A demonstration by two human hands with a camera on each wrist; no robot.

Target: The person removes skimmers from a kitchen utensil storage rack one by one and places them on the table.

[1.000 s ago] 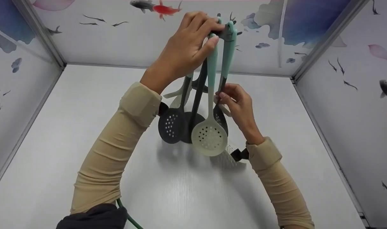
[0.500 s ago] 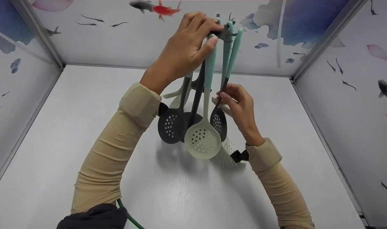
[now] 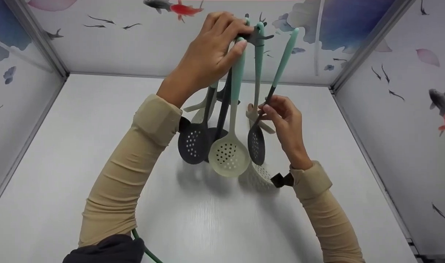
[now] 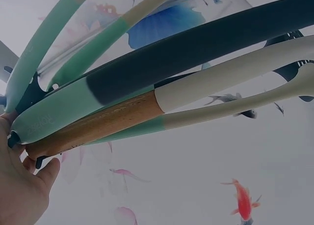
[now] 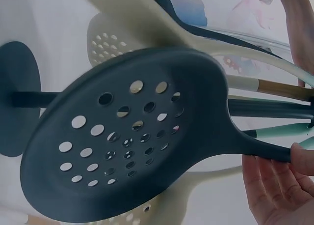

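Pinching the dark skimmer [image 3: 256,144]: right hand [image 3: 286,122]; left hand [image 3: 212,51], fingers seemingly curled over the rack [image 3: 252,39].

Right of centre, the dark grey skimmer [image 3: 257,148] dotted with holes has a mint-green handle [image 3: 285,58], the similarly dotted cream skimmer [image 3: 229,157] at centre likewise, the sleeves [image 3: 114,175] are tan, the table [image 3: 208,226] white, and the white back wall [image 3: 134,47] bears red and grey fish [image 3: 186,10].
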